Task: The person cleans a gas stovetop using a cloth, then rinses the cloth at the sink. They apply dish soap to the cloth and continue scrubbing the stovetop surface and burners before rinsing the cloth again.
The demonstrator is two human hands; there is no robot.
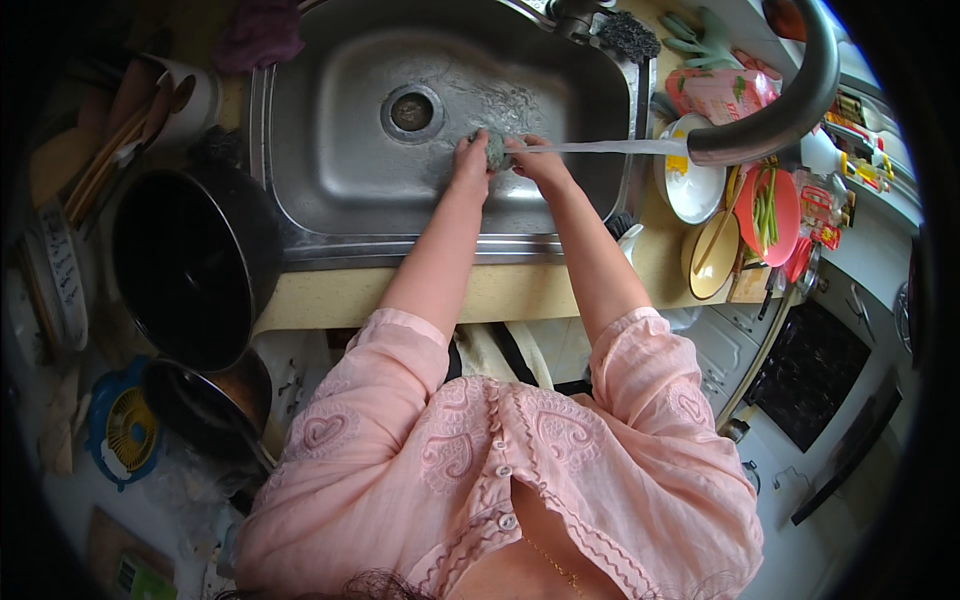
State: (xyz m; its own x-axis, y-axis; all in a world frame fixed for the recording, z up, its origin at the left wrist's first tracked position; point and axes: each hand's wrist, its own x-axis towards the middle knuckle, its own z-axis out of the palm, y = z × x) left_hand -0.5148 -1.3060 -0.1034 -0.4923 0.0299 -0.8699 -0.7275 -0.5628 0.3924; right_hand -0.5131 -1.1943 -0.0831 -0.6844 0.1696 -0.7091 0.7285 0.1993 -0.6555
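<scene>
Kitchen surface ran pale yellow (500, 290) around a steel sink (330, 170), and you stood at its near edge with both arms reaching in. Your left hand (470, 160) and right hand (535, 158) met over the sink's middle, each grip pressed around a small grey-green scrubber (495, 150) held between them. Water (600, 147) ran from the dark tap (780, 110) on the right, straight onto the scrubber. To do this well, you would have kept the scrubber low in the stream and squeezed evenly, so spray stayed inside the sink. On the left stood a large black pot (195, 265) with a dark pan (205, 400) nearer you. On the right sat a white bowl (690, 180), a red plate (770, 215) with green beans, and a yellow plate (712, 262).
</scene>
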